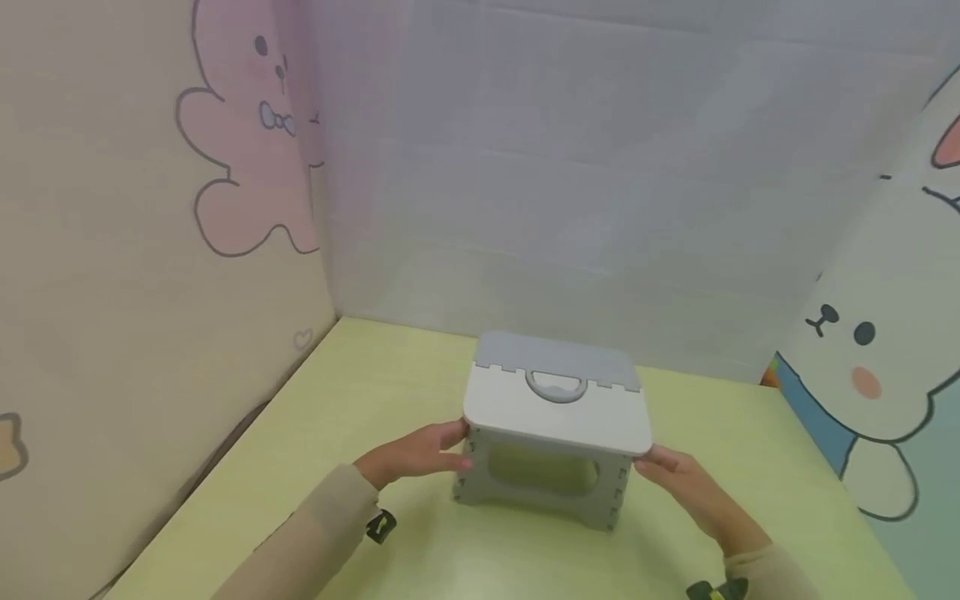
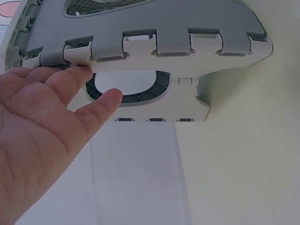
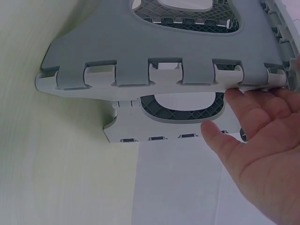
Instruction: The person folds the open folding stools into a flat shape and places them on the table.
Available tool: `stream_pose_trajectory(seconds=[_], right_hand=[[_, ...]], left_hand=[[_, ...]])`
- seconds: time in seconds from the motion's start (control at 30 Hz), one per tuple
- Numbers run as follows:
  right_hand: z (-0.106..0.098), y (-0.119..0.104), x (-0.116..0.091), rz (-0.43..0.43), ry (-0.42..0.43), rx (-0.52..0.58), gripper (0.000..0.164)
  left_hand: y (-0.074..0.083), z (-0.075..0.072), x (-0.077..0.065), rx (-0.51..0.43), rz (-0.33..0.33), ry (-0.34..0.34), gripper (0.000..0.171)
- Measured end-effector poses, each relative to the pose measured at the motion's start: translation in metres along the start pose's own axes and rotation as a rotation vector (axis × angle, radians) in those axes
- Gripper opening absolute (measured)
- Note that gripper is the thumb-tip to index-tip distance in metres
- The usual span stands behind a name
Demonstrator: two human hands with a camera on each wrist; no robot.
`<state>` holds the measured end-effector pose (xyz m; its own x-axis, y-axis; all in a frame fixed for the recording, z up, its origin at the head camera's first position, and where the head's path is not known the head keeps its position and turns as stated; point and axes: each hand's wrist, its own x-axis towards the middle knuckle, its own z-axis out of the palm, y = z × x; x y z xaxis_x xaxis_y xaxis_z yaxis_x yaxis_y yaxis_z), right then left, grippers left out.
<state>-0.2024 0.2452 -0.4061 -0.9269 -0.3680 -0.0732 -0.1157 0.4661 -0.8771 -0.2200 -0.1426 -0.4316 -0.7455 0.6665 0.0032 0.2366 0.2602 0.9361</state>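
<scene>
A folding step stool [image 1: 517,408] stands unfolded, its top white at the front and grey at the back, with an oval handle [image 1: 557,388] in the middle. My left hand [image 1: 412,454] is at the stool's left side, fingers extended against it just under the top. On the opposite side, my right hand [image 1: 693,492] touches the right edge below the top's corner. Both wrist views show fingertips along the hinged seam of a side panel [image 2: 140,28], with the thumb held apart from the other fingers. Part of the fingers is hidden behind the stool's edge.
The stool stands on a pale yellow table [image 1: 390,358]. A whitish sheet wall [image 1: 562,167] rises behind it. Walls with cartoon animals stand to the left and right; a wristband device [image 1: 381,526] shows at the left sleeve.
</scene>
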Motion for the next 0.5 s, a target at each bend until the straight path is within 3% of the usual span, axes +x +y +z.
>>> stream_pose_trajectory(seconds=[0.2, 0.5], right_hand=[[0.003, 0.0, -0.003, -0.012, 0.104, -0.009, 0.045], [0.014, 0.003, 0.007, -0.052, 0.154, 0.094, 0.045]], left_hand=[[-0.002, 0.006, 0.011, 0.046, 0.045, 0.127, 0.068], [-0.013, 0.009, 0.022, 0.042, 0.129, 0.279, 0.05]])
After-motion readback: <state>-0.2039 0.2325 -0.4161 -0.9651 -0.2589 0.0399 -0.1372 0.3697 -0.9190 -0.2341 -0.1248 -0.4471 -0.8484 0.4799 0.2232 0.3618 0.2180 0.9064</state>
